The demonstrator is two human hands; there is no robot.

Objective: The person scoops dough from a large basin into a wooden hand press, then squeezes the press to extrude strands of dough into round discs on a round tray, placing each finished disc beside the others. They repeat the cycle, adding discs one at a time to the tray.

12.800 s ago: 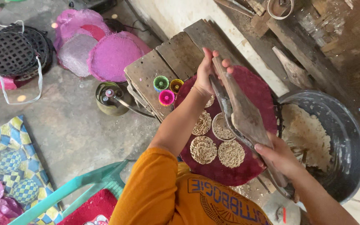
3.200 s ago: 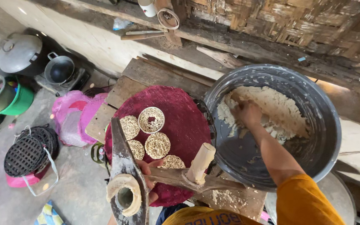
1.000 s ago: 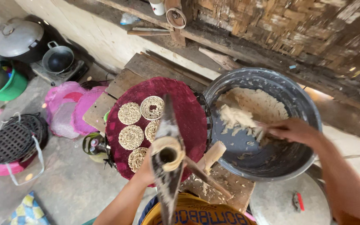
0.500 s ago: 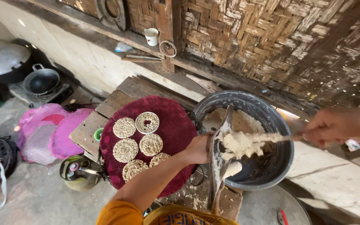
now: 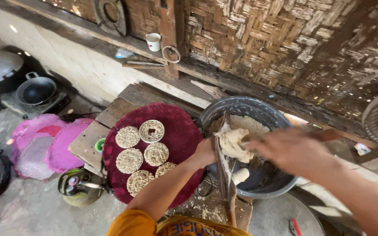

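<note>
My left hand (image 5: 205, 153) grips a long wooden press tool (image 5: 225, 175) held upright over the rim of a large dark basin (image 5: 246, 109). My right hand (image 5: 294, 150), blurred, holds a lump of pale dough (image 5: 234, 144) against the top of the tool. More dough (image 5: 252, 124) lies inside the basin. To the left, a round maroon tray (image 5: 178, 126) carries several lacy round dough discs (image 5: 151, 131).
Wooden boards (image 5: 110, 113) support the tray. A small kettle (image 5: 77, 188) stands on the floor below, pink round trays (image 5: 44, 140) lie left, and a black pan (image 5: 36, 90) sits on a stove. A woven bamboo wall (image 5: 285, 39) with a ledge and white cup (image 5: 153, 42) rises behind.
My right hand has carried the dough lump from the basin to the press tool. My left hand keeps the tool upright; the view shifted slightly left.
</note>
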